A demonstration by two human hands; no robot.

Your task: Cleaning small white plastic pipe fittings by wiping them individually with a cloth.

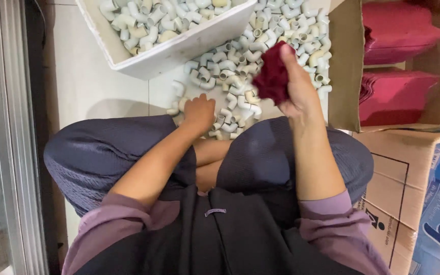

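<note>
I sit cross-legged on a tiled floor with a heap of white plastic pipe elbows spread in front of my knees. My right hand is raised above the heap and grips a crumpled dark red cloth bag. My left hand reaches down with curled fingers onto the elbows at the near edge of the heap; whether it grasps one is hidden.
A white tub full of more elbows stands at the far left. An open cardboard box with stacks of red bags sits at the right, another carton and a blue package beside my right knee. A metal door frame runs along the left.
</note>
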